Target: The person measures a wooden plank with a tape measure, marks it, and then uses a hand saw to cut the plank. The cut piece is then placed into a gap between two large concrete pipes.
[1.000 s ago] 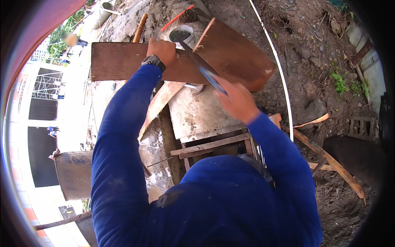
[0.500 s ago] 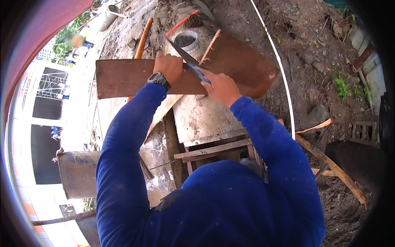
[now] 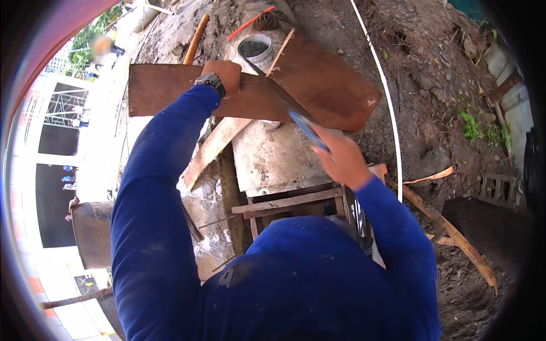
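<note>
My right hand [image 3: 344, 159] is closed round the blue handle of a handsaw [image 3: 282, 95]. The saw's dark blade slants up and left across a long brown board [image 3: 162, 94]. On the board's far side, left of the blade, my left hand [image 3: 224, 77] is closed on it and bears a wristwatch. A wider brown wooden sheet [image 3: 335, 85] lies to the right, meeting the board near the blade. Whether the two are one piece I cannot tell. Under the board is a pale, stained block-like surface [image 3: 278, 162].
A white bucket [image 3: 263, 52] with grey contents stands beyond the board, near a thin wood strip [image 3: 282, 51] and an orange-red stick [image 3: 250, 23]. Wooden scraps [image 3: 455, 230] lie on the dirt at right. A white line [image 3: 382, 85] runs down the right side. Distant people are at left.
My right hand has drawn the saw back toward me and to the right, baring more blade. The left hand stays on the board, and the whole view has shifted slightly.
</note>
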A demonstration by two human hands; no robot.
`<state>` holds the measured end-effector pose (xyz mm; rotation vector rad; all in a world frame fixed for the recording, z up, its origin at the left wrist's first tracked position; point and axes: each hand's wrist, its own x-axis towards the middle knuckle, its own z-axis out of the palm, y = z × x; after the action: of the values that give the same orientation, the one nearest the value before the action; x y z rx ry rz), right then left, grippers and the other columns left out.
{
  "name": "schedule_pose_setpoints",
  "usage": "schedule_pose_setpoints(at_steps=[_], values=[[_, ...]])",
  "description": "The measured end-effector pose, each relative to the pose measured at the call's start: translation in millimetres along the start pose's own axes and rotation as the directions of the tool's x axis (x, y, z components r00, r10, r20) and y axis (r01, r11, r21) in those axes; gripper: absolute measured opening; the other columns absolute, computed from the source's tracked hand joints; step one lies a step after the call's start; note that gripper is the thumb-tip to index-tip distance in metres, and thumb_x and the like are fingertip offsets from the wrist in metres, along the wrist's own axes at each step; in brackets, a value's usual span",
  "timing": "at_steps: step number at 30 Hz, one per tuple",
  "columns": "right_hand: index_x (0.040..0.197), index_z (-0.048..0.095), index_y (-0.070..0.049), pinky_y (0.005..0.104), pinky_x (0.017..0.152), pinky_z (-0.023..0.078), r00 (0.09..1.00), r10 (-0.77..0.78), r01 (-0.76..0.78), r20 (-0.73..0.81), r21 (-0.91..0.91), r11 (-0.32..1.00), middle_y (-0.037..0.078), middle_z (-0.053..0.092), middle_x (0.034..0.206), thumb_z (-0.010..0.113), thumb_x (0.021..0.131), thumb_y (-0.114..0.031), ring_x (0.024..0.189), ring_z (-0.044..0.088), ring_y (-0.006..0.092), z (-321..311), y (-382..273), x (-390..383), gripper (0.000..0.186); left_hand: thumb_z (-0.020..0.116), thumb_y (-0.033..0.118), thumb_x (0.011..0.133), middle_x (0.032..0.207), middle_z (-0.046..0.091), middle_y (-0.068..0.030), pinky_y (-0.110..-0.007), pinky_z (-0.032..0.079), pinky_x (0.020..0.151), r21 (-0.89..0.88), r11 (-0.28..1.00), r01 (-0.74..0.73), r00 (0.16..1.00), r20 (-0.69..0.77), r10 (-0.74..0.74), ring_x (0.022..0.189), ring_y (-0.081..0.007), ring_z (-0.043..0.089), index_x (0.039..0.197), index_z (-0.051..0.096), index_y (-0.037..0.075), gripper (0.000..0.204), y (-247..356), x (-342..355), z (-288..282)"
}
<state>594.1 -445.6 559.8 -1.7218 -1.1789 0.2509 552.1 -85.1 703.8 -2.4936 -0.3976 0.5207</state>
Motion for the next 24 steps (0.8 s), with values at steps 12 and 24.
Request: schedule_pose_setpoints(at_steps=[12, 24], values=[[0.144, 0.064, -0.013, 0.0591, 0.086, 0.055, 0.998, 0.053, -0.049, 0.037, -0.112, 0.992, 0.027, 0.075, 0.102, 0.064, 0.103, -0.032, 0.098, 0.071, 0.0478, 39, 1, 118, 0.046, 0.066, 0.023, 0.092, 0.091, 0.08, -0.0135, -0.05, 0.056, 0.084, 0.057, 0.998, -0.033, 0.99, -0.132, 0.04, 0.089, -0.0315, 0.079, 0.093, 0.078, 0.012, 0.017, 11, -4, 1], [0.148, 0.059, -0.01, 0.0579, 0.082, 0.055, 0.995, -0.078, 0.077, -0.065, -0.024, 0.997, 0.023, 0.076, 0.1, 0.066, 0.101, -0.028, 0.092, 0.072, 0.0472, 69, 47, 81, 0.051, 0.067, 0.02, 0.088, 0.096, 0.081, -0.0143, -0.05, 0.057, 0.088, 0.012, 1.0, -0.021, 0.992, -0.122, 0.022, 0.094, -0.0319, 0.079, 0.093, 0.081, 0.012, 0.017, 25, -2, -8]])
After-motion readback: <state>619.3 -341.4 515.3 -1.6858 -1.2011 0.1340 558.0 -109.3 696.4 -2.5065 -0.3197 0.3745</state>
